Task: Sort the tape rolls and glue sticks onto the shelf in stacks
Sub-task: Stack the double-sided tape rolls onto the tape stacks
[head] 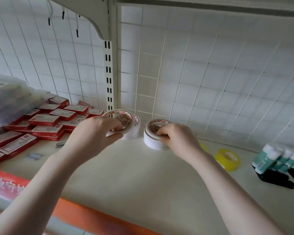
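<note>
labels: red print on tapes, unreadable | L hand (98, 131) pinches tilted tape (124, 120) over stack (133, 131) | R hand (175, 138) grips top of stack (153, 138) | glue sticks (277, 158) far R of R hand

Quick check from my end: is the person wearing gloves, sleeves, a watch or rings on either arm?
Nothing worn shows. The left hand and right hand have no gloves, and both forearms are uncovered all the way to the bottom edge of the picture. No watch, bracelet or ring is visible, though the fingers are too blurred to rule out a thin ring.

No legible text on tape rolls (157, 131) or red boxes (44, 119)
</note>
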A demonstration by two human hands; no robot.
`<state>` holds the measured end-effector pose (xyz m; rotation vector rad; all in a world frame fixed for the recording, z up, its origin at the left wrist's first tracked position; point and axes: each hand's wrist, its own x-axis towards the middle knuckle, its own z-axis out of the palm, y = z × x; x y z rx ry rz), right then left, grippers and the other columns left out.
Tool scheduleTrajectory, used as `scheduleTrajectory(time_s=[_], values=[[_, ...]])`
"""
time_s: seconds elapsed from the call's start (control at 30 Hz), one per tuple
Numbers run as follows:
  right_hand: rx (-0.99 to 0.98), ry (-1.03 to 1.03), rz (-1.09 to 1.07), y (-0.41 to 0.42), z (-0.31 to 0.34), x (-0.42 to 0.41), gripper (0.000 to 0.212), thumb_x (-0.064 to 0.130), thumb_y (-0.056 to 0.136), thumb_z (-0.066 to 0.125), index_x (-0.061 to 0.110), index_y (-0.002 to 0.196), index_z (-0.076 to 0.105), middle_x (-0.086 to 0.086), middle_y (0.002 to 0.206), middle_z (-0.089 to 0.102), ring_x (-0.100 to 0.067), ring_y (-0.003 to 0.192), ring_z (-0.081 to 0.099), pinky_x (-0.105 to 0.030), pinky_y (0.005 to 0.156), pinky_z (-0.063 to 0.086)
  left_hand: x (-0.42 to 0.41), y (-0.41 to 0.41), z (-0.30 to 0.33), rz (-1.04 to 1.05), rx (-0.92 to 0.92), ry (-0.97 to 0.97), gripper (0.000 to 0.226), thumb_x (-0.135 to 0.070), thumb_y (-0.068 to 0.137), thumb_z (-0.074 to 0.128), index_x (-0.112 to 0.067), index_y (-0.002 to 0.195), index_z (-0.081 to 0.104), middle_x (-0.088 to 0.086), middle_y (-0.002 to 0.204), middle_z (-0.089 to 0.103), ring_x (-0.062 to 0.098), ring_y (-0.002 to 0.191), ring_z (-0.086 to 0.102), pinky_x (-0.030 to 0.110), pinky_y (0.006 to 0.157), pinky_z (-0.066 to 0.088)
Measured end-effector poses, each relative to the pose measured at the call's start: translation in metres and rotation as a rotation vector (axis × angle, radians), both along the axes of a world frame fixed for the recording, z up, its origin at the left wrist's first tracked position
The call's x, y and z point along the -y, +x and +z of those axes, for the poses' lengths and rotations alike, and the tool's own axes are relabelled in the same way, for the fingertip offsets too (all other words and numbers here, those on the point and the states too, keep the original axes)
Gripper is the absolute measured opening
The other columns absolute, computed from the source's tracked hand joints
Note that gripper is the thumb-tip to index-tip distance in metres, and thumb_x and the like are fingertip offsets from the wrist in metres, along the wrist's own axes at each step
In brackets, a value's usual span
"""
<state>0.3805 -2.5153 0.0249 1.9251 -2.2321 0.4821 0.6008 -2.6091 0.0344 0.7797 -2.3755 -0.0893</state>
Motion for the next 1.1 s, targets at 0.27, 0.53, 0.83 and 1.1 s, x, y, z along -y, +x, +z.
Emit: scheduleTrajectory(time_s=[0.27,0.53,0.83,1.1], values=[[0.059,0.036,-0.053,0.0,-0.007,0.008,0.014,0.022,0.088,0.059,0.022,0.098,0.07,0.002,0.101,0.067,-0.022,0.094,0.058,-0.033,0.078,0.045,0.024,-0.006,-0.008,-0.067,-0.014,0.028,0.008,-0.021,0.077,0.073,-0.019,0.083,0.069,-0.004,0.08,0.067,0.021,0.072,0.062,0.036,0.062,0.049],[0.06,0.045,-0.068,0.002,-0.008,0.01,0.015,0.024,0.088,0.059,0.021,0.099,0.068,0.003,0.1,0.066,-0.02,0.095,0.056,-0.032,0.077,0.042,0.035,-0.008,-0.015,-0.091,-0.001,0.036,0.005,-0.022,0.079,0.071,-0.02,0.082,0.067,-0.007,0.08,0.065,0.018,0.072,0.06,0.036,0.06,0.05],[0.154,0.034,-0.036,-0.001,-0.012,0.009,0.016,0.019,0.087,0.062,0.021,0.099,0.071,0.005,0.097,0.066,-0.018,0.092,0.057,-0.032,0.078,0.043,0.048,-0.015,-0.014,-0.073,0.051,0.059,0.006,-0.027,0.082,0.068,-0.022,0.084,0.068,-0.006,0.08,0.065,0.019,0.073,0.06,0.037,0.063,0.049],[0.181,-0.049,-0.013,-0.003,-0.019,0.008,0.014,0.015,0.083,0.066,0.019,0.095,0.072,0.003,0.09,0.067,-0.019,0.086,0.058,-0.034,0.075,0.043,0.069,-0.034,-0.009,-0.049,0.188,0.13,0.011,-0.029,0.083,0.066,-0.022,0.092,0.068,-0.002,0.087,0.066,0.021,0.081,0.061,0.039,0.072,0.05]])
